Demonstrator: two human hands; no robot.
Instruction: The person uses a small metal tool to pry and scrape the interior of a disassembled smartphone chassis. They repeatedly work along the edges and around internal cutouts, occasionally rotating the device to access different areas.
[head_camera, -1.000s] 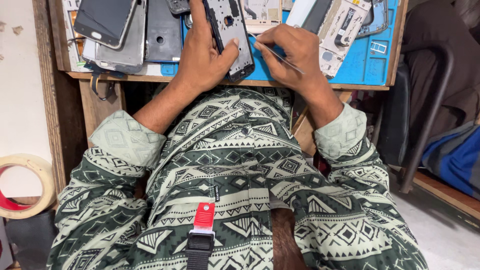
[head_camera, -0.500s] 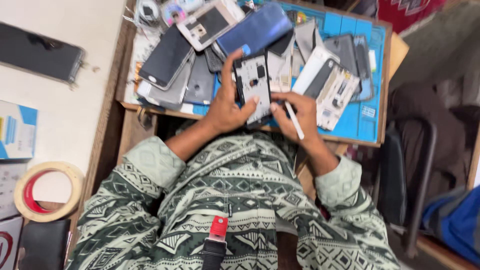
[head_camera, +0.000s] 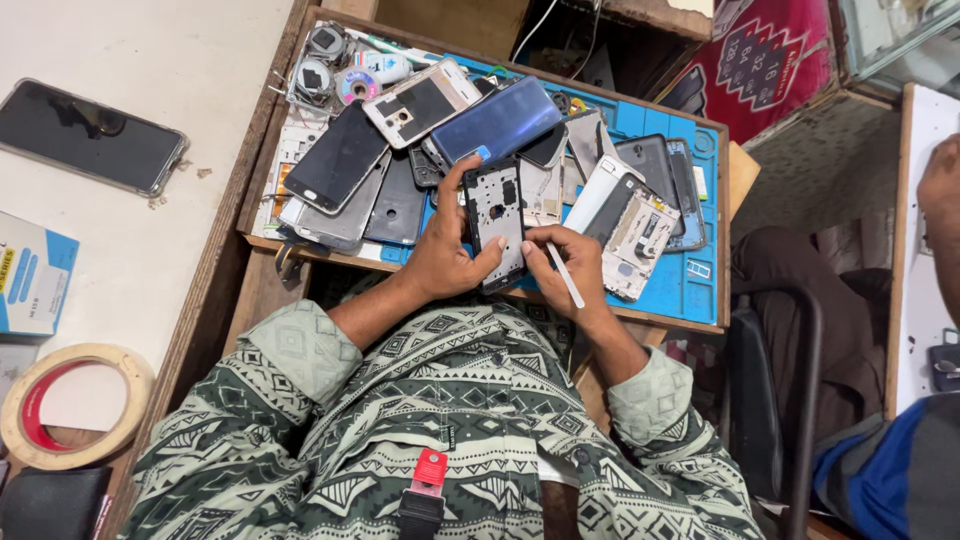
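Centre frame: our left hand (head_camera: 445, 262) fingers clasp the phone frame (head_camera: 497, 222), long axis upright; right hand (head_camera: 566, 270), just right, pinches a white stylus (head_camera: 565, 276)

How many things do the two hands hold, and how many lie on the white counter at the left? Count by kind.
Opened phone frame, in left hand: 1
White stylus tool, in right hand: 1
Black phone on counter: 1
Tape roll: 1
Blue box: 1
Total: 5
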